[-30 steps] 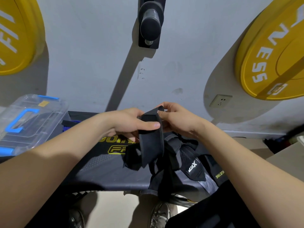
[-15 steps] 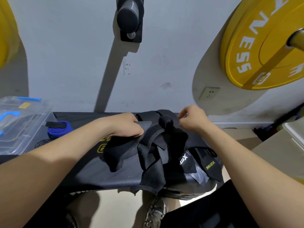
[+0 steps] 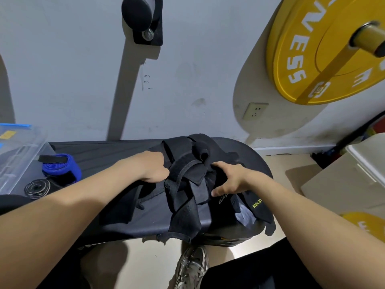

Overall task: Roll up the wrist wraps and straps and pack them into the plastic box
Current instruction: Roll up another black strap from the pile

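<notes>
**Both hands in the strap heap, right end of desk**

Desk [image 3: 104, 151]: long, black, padded, set against a grey wall. Right end rounded.

Yellow weight plate [image 3: 308, 59]: on a peg on the wall, above and beyond the desk's right end.

Plastic box [image 3: 18, 155]: clear with blue fittings, at the left end of the desk, partly out of frame.

Heap of black straps [image 3: 187, 190]: tangled, covering the right end from far edge to near edge. Several ends hang over the near edge.

Left hand [image 3: 153, 168]: against the heap's left side, fingers curled under. The tips are hidden by the fabric, so I cannot tell whether they hold anything.

Right hand [image 3: 229, 180]: on top of the heap's right side. Fingers spread and curled down into the cloth, thumb closing from below, gripping a bunch of it.

Blue wrist wrap [image 3: 62, 166]: rolled, near the left end, just beside the box.

Black rolled wrap [image 3: 37, 187]: coiled tight, touching the blue one on its near-edge side.
</notes>
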